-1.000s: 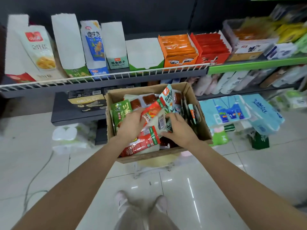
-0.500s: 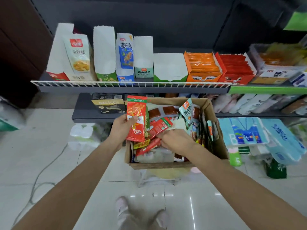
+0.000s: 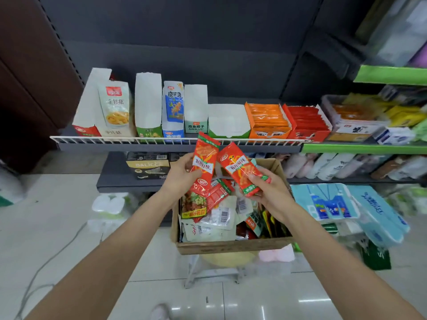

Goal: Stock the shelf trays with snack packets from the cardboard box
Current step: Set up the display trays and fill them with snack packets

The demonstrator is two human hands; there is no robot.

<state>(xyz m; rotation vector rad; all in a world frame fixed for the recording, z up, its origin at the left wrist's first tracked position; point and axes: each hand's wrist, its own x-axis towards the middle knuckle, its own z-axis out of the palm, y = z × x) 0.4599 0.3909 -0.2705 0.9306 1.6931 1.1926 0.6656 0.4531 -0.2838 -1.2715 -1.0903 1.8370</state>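
matching each red packet to its tray is advised: one is gripped by the left hand [image 3: 179,179], one by the right hand [image 3: 269,192]; tray labels appear blurred.

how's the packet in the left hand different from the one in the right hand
The left hand holds its red packet nearly upright, top reaching the shelf rail. The right hand holds its red packet tilted, top leaning left. The left packet is gripped at its side, the right one near its lower end. Both are red with green trim, above the cardboard box.
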